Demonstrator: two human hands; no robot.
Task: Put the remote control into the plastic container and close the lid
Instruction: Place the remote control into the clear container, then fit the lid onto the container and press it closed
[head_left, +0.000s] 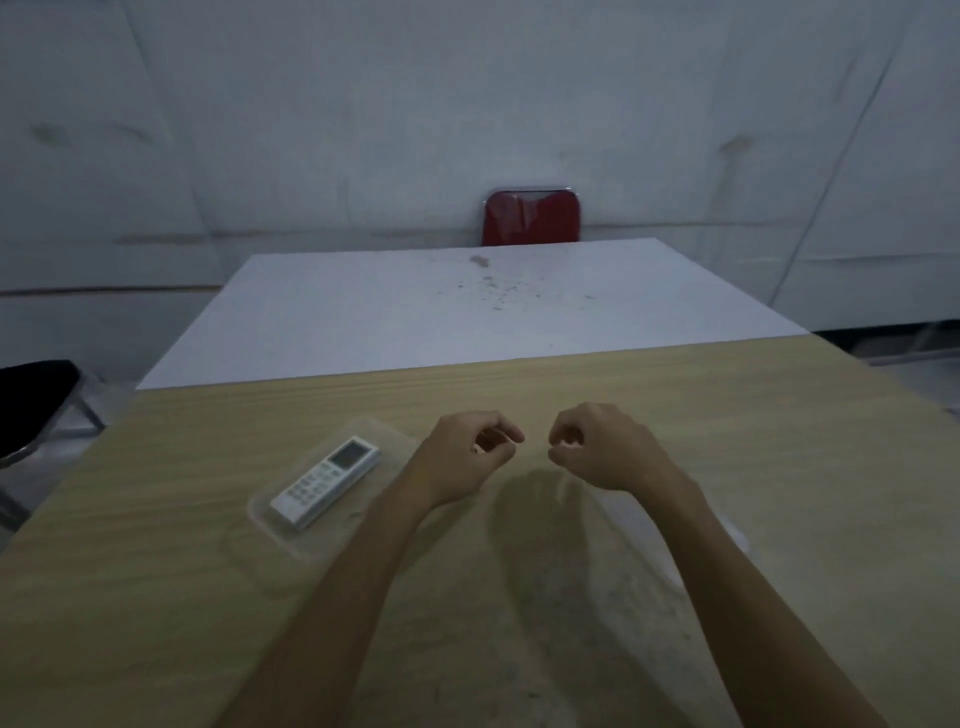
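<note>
Slim white remote control (326, 480) lay inside shallow clear plastic container (280, 535) on wood-grain desk (779, 441), long axis near-left to far-right. Left hand (470, 452) just right of container, nearer; right hand (602, 447) farther right. Both clenched, empty. Lid unclear.

Dim, soft, slightly blurred; wide-angle edges bend.

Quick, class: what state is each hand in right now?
Left hand: closed, fingers curled, holding nothing visible.
Right hand: closed, fingers curled, holding nothing visible.
</note>
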